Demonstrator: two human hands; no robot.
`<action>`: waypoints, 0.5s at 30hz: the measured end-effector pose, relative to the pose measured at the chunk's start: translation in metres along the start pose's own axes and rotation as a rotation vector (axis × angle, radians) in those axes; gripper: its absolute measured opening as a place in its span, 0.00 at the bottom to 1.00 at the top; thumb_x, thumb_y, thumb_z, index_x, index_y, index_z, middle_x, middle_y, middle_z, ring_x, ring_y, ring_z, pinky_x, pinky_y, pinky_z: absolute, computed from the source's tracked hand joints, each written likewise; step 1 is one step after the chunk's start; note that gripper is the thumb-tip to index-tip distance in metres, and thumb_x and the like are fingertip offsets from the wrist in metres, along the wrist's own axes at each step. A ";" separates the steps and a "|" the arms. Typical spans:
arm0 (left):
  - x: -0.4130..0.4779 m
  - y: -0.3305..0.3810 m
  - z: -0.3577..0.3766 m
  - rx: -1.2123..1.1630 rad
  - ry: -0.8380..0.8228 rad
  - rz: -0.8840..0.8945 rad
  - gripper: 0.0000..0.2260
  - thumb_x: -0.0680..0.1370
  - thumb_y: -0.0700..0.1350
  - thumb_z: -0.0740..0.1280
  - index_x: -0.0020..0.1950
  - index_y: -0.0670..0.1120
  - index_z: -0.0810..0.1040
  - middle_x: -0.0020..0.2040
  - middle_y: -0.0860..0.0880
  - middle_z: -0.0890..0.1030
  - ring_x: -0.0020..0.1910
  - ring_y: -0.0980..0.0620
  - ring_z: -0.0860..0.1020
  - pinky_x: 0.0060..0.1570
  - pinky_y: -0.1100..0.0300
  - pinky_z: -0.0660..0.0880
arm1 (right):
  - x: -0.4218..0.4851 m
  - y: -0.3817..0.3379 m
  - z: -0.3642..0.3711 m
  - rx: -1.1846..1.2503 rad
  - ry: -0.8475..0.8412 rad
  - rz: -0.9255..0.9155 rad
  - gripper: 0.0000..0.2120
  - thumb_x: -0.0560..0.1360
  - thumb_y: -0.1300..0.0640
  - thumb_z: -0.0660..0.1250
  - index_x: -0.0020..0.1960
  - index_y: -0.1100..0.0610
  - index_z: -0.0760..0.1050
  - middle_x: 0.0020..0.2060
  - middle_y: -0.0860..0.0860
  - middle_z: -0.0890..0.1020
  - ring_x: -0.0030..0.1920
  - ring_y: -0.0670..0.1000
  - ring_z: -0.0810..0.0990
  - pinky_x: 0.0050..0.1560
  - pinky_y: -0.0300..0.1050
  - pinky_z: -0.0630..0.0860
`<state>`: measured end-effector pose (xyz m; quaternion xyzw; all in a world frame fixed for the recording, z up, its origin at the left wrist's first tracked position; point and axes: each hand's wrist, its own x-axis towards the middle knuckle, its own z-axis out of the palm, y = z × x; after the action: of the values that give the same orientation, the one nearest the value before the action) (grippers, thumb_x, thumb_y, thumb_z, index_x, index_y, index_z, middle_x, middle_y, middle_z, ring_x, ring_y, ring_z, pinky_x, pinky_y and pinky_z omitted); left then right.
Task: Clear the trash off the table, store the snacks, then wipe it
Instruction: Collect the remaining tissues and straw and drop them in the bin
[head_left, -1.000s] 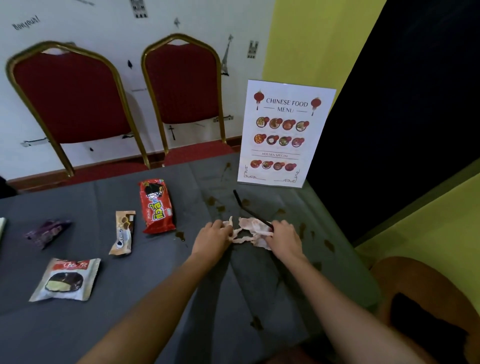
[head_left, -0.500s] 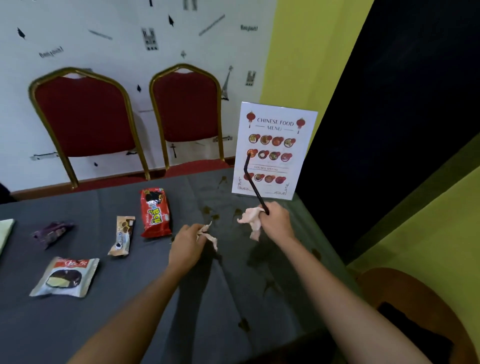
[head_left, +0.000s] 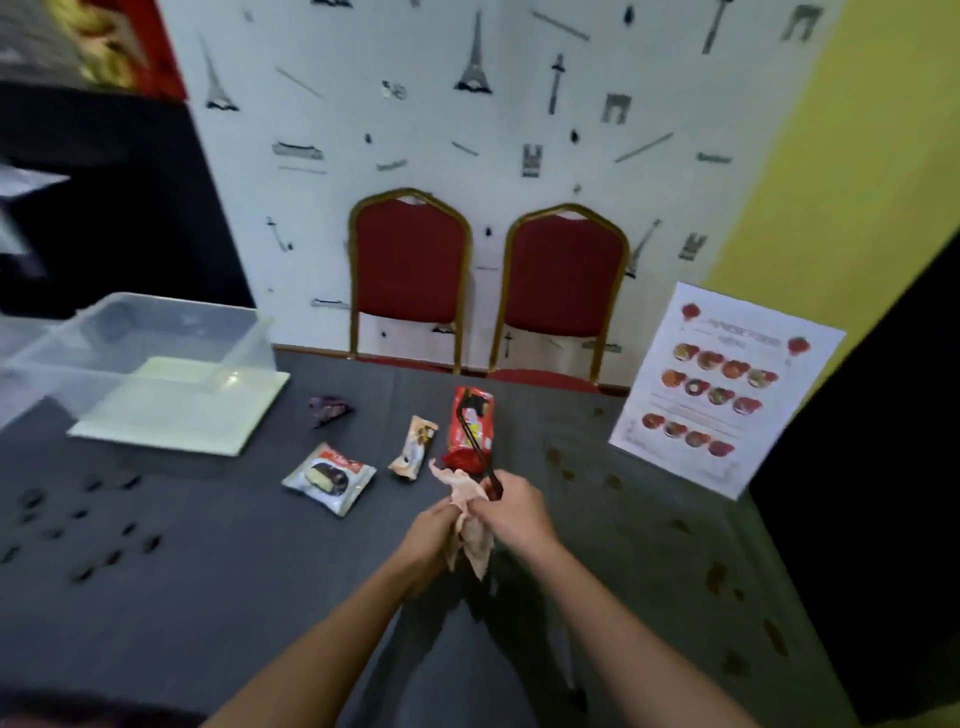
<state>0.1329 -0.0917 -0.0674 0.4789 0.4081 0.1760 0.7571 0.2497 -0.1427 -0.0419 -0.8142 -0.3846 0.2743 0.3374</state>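
- Dead centre of the frame, just above the grey tabletop (head_left: 208, 597), both grips come together.
- The left grip (head_left: 434, 535) is curled round the lower part of a crumpled pale napkin (head_left: 470, 538).
- The right grip (head_left: 511, 512) pinches the top of that same napkin along with a thin black straw (head_left: 475, 447), and the straw pokes up and away, crossing in front of the red packet (head_left: 467, 452).
- The napkin is off the tabletop, held between the two grips, with its tail hanging down.
- Just beyond the grips lie the snacks. The red packet is in the middle and a small beige bar (head_left: 415, 447) is just left of it.
- A white-wrapped chocolate cake (head_left: 330, 478) lies lower left, and a purple wrapper (head_left: 327, 410) farther back.
- Over in the upper left, a clear plastic box (head_left: 156, 338) sits on a white tray (head_left: 182, 421).
- On the right side, a menu card (head_left: 727, 389) stands upright near the tabletop's edge.
- Brown stains (head_left: 717, 577) dot the cloth on the right, and dark crumbs (head_left: 83, 519) are scattered at the left.
- At the back, two red chairs (head_left: 410, 270) stand side by side by the wall.
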 end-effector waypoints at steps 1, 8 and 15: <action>-0.006 0.002 -0.011 -0.084 0.035 0.005 0.11 0.81 0.39 0.55 0.57 0.37 0.75 0.45 0.39 0.79 0.43 0.46 0.78 0.48 0.52 0.74 | 0.002 -0.010 0.010 -0.007 -0.024 -0.026 0.10 0.70 0.53 0.69 0.33 0.52 0.70 0.34 0.47 0.79 0.38 0.50 0.77 0.36 0.41 0.69; -0.050 0.010 -0.113 -0.091 0.313 0.081 0.07 0.78 0.35 0.59 0.52 0.39 0.76 0.37 0.42 0.79 0.29 0.52 0.76 0.27 0.62 0.72 | 0.001 -0.070 0.095 -0.065 -0.319 -0.230 0.06 0.71 0.52 0.69 0.37 0.52 0.75 0.37 0.50 0.80 0.40 0.48 0.77 0.37 0.40 0.67; -0.105 -0.011 -0.240 -0.056 0.712 0.101 0.07 0.79 0.41 0.61 0.52 0.43 0.79 0.43 0.42 0.82 0.36 0.49 0.78 0.32 0.59 0.72 | -0.030 -0.137 0.207 -0.063 -0.509 -0.278 0.13 0.74 0.47 0.65 0.34 0.50 0.68 0.32 0.45 0.75 0.39 0.49 0.74 0.35 0.42 0.67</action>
<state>-0.1206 -0.0266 -0.0801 0.3863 0.6171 0.3799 0.5707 0.0265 -0.0318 -0.0609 -0.6686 -0.5733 0.4089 0.2388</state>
